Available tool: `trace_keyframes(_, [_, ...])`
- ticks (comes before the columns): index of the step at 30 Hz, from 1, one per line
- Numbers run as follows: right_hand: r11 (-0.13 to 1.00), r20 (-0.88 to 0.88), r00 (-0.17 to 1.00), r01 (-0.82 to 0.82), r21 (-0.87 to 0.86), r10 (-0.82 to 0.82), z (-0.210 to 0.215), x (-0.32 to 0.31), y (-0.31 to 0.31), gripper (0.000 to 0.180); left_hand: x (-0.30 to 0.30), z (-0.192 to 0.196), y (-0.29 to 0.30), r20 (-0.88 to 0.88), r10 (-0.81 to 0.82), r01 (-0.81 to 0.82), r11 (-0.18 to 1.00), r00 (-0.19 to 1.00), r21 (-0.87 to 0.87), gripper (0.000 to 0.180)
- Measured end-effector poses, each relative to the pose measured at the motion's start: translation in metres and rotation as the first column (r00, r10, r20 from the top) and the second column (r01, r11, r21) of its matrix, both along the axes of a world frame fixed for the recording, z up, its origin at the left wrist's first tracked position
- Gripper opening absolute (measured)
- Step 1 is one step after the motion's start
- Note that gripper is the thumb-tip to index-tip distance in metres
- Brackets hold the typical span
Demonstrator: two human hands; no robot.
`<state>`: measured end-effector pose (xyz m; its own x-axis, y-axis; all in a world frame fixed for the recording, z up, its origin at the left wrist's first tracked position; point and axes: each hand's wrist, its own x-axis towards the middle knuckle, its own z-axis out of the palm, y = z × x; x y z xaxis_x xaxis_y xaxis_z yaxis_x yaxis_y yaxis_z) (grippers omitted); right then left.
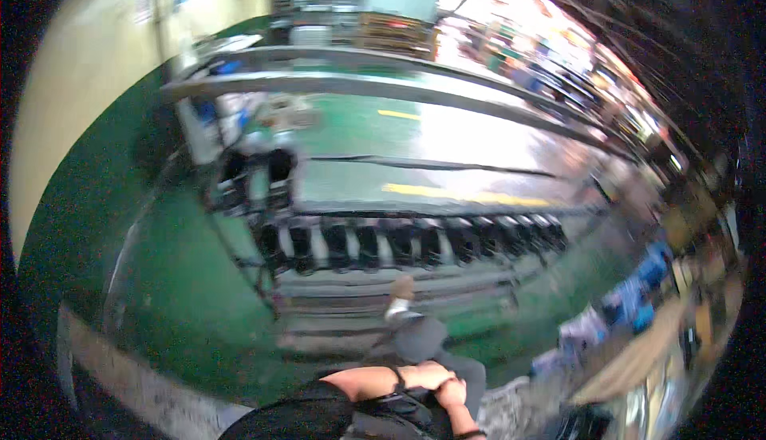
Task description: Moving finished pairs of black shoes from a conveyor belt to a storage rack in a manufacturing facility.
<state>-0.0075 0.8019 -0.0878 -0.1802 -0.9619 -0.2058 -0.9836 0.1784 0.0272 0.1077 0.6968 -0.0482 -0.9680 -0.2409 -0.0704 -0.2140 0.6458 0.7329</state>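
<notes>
My left hand (432,374) and my right hand (452,393) meet low in front of my body, with their fingers curled in and touching. Whatever may lie between them is hidden, and motion blur softens the finger outlines. A dark band circles my left wrist, and my left arm comes out of a black sleeve. Just beyond the hands shows my grey-trousered leg (420,336), with a brownish shoe (404,287) stretched ahead of it. Past the foot stands a long metal rack (351,210) carrying a row of blurred black pieces (399,240), which neither hand touches.
Pale rails (359,82) run across behind the rack. Two more dark pieces (279,170) stand at its left end. Blue and white bundles (630,296) lie at the right near a brown board (638,352). Green floor (175,296) spreads left, toward a cream wall (72,105).
</notes>
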Motion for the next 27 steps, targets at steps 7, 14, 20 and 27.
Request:
trace_keyframes(7, [0.988, 0.134, 0.990, -0.015, -0.152, 0.035, 0.042, 0.009, 0.000, 0.015, -0.004, 0.021, -0.012, 0.156, -0.084, 0.085, 0.996, 0.984, -0.001, 0.037])
trace_keyframes(14, [0.996, 0.155, 0.985, 0.082, -0.030, -0.076, 0.046, 0.008, 0.004, 0.013, -0.012, 0.014, -0.005, 0.131, -0.068, 0.077, 0.995, 0.989, -0.067, 0.037])
trace_keyframes(20, [0.998, 0.103, 0.993, 0.057, -0.018, -0.055, 0.040, 0.010, 0.000, 0.011, -0.009, 0.011, -0.004, 0.054, -0.009, 0.014, 0.995, 0.999, -0.094, 0.031])
trace_keyframes(27, [0.997, 0.166, 0.985, 0.065, -0.052, -0.056, 0.036, 0.005, -0.001, 0.013, -0.009, 0.007, -0.006, 0.056, 0.005, 0.001, 0.995, 0.998, -0.103, 0.037])
